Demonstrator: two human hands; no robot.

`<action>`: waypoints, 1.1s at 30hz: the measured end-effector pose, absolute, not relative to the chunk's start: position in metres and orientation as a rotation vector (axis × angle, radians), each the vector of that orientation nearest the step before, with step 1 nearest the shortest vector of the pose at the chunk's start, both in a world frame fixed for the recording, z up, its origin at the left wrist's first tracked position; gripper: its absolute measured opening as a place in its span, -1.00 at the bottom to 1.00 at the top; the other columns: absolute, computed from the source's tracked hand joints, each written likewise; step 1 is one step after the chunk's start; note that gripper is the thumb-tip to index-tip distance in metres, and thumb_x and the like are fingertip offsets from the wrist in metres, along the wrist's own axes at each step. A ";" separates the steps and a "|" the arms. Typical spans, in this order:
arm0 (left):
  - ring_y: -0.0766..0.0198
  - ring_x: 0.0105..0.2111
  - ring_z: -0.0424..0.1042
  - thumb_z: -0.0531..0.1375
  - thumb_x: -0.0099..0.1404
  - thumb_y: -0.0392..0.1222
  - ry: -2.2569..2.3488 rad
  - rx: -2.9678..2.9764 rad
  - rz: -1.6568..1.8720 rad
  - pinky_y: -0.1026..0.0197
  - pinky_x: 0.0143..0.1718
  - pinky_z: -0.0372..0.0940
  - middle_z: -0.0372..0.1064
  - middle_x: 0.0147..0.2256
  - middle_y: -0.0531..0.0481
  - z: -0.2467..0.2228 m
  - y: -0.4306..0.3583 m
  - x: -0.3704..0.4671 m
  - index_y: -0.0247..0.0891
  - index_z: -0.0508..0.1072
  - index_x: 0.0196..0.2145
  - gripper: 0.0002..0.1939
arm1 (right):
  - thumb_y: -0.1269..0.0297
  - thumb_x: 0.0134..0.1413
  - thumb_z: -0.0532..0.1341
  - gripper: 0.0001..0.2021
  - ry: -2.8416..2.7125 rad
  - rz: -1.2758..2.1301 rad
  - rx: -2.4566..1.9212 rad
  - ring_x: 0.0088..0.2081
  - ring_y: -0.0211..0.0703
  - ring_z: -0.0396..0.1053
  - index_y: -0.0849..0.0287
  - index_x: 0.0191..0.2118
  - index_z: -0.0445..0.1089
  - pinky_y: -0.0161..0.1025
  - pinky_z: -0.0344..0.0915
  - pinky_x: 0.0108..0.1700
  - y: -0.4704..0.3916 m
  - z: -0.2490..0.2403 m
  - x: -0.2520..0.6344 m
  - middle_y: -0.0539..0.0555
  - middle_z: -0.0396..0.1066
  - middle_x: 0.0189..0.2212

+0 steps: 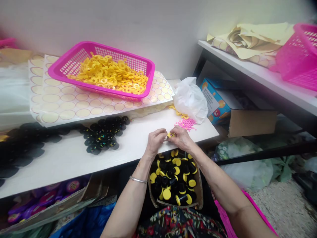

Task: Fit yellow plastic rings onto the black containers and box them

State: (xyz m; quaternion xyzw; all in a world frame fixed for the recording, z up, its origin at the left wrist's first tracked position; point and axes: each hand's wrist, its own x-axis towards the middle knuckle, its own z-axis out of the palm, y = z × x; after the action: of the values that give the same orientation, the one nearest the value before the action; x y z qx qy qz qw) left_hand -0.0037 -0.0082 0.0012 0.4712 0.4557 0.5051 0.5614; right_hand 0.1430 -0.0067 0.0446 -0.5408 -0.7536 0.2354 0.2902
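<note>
Both hands meet over the front edge of the white table point(128, 140). My right hand point(182, 137) pinches a small yellow plastic piece point(170, 135) with a pink spot on it. Close against its other side are the closed fingertips of my left hand point(156, 138); what they hold is too small to make out. Just beyond my right hand lies a heap of tiny pink pieces point(187, 124). Below the hands, a cardboard box point(151, 195) on my lap holds many black containers with yellow caps point(166, 194).
A pink basket point(148, 82) of yellow ring pieces point(109, 71) sits on sticker sheets point(66, 114). Black cups point(101, 135) stand at left. A white plastic bag point(189, 99) lies at the table's right end. Beyond it are a blue carton point(210, 99) and a shelf point(237, 62).
</note>
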 end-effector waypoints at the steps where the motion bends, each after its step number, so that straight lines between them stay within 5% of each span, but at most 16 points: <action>1: 0.41 -0.59 0.26 0.20 0.03 -0.10 1.093 1.101 1.185 0.34 -0.52 0.16 0.42 -0.51 0.03 0.004 -0.008 -0.001 -0.35 0.52 -0.38 -0.73 | 0.38 -0.26 0.32 -0.88 -1.978 0.643 -1.435 -0.46 -0.31 0.15 0.21 -0.55 0.35 -0.33 0.07 -0.41 -0.006 0.044 0.143 -0.06 0.15 -0.52; 6: 0.36 -0.55 0.30 0.24 0.01 -0.02 1.176 1.111 1.122 0.33 -0.52 0.15 0.39 -0.57 0.02 0.005 -0.005 0.012 -0.36 0.52 -0.51 -0.71 | 0.25 -0.37 0.38 -0.80 -1.570 0.973 -1.391 -0.51 -0.32 0.18 0.20 -0.52 0.41 -0.34 0.12 -0.47 -0.011 0.037 0.140 -0.06 0.27 -0.55; 10: 0.36 -0.57 0.27 0.19 0.06 -0.09 1.263 1.161 1.148 0.32 -0.52 0.15 0.36 -0.61 0.03 0.002 -0.007 0.013 -0.35 0.50 -0.54 -0.76 | 0.15 -0.27 0.33 -0.73 -1.129 1.344 -1.340 -0.65 -0.38 0.15 0.22 -0.40 0.42 -0.37 0.09 -0.59 -0.018 0.027 0.136 -0.07 0.33 -0.64; 17: 0.34 -0.43 0.32 0.16 0.12 -0.18 1.203 1.350 1.325 0.30 -0.35 0.20 0.36 -0.49 0.01 0.008 -0.015 0.017 -0.30 0.48 -0.52 -0.83 | 0.16 -0.23 0.34 -0.65 -0.930 1.387 -1.207 -0.68 -0.45 0.14 0.19 -0.25 0.39 -0.43 0.10 -0.63 -0.024 0.015 0.133 -0.12 0.29 -0.63; 24: 0.34 -0.42 0.31 0.17 0.13 -0.19 1.179 1.320 1.345 0.30 -0.33 0.20 0.34 -0.48 0.01 0.008 -0.013 0.017 -0.29 0.47 -0.51 -0.85 | 0.20 -0.21 0.33 -0.68 -1.062 1.302 -1.154 -0.57 -0.43 0.26 0.15 -0.23 0.43 -0.38 0.27 -0.53 -0.029 0.013 0.136 -0.03 0.33 -0.34; 33: 0.35 -0.42 0.34 0.18 0.11 -0.17 1.231 1.318 1.286 0.31 -0.34 0.20 0.37 -0.47 0.02 0.004 -0.012 0.016 -0.29 0.48 -0.52 -0.84 | 0.10 -0.09 0.23 -0.71 -0.849 1.366 -1.257 -0.73 -0.42 0.18 0.23 -0.32 0.40 -0.46 0.16 -0.69 -0.024 0.012 0.127 -0.10 0.27 -0.72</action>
State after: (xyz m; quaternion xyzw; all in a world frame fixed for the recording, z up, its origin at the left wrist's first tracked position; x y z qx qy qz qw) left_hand 0.0161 -0.0121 0.0043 0.5324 0.4973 0.5193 0.4467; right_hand 0.1267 -0.0240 0.0123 -0.5248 -0.3545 0.5706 0.5229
